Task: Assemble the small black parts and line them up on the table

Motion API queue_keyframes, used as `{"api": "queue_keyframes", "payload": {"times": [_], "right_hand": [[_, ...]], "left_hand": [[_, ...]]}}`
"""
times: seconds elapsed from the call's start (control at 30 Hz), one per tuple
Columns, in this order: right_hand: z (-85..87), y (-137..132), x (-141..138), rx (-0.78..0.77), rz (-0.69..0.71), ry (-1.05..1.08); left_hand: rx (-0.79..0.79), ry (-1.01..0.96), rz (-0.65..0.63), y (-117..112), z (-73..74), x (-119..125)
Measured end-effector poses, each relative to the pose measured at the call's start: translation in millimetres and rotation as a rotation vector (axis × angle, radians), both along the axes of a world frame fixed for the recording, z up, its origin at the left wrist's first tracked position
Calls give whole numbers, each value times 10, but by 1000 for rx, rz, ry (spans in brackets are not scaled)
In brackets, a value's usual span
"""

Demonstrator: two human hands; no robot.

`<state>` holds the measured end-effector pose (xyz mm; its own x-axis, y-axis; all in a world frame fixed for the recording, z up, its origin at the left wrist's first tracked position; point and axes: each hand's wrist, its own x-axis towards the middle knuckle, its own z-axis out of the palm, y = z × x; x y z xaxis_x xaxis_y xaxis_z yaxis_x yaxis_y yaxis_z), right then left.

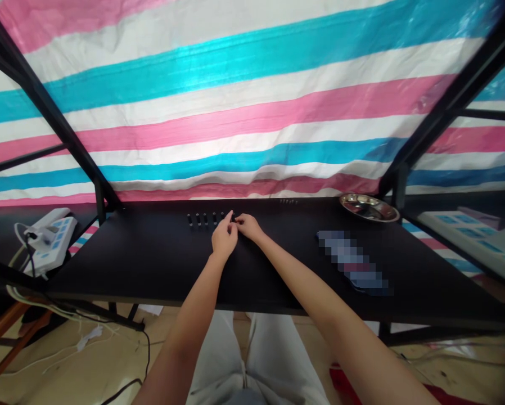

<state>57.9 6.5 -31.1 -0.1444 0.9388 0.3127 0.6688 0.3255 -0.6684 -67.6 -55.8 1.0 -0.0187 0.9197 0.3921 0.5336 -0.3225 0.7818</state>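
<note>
My left hand [225, 236] and my right hand [249, 226] meet above the middle of the black table. The fingers of both are closed around a small dark piece [233, 217], mostly hidden by the fingertips. It looks like a short cylinder with a hint of orange by the right fingers. Left of my hands, several short black cylinders with silvery ends [206, 219], battery-like in size, form a spaced row. My left fingers partly cover the row's right end.
On the black table [151, 264], a shiny metal dish [368, 208] sits at the back right, with a blurred-out bluish object [354, 261] nearer me. Several tiny pale bits [288, 201] lie along the back edge. Power strips [54, 244] and black frame posts [398, 185] flank the table.
</note>
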Motion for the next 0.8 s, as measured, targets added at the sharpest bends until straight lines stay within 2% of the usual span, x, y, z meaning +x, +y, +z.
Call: {"api": "queue_keyframes", "payload": {"times": [0.1, 0.27, 0.6, 0.7, 0.8], "right_hand": [[-15, -7, 3, 7, 7, 21], [-18, 1, -10, -3, 0, 31], [9, -10, -29, -16, -40, -21], [19, -11, -30, -15, -34, -35], [13, 4, -40, -11, -41, -46]], "left_hand": [[-39, 353, 16, -23, -20, 17], [-89, 551, 53, -23, -16, 5], [-124, 557, 44, -55, 23, 15], [-116, 495, 47, -63, 39, 14], [-82, 334, 79, -45, 41, 3]]}}
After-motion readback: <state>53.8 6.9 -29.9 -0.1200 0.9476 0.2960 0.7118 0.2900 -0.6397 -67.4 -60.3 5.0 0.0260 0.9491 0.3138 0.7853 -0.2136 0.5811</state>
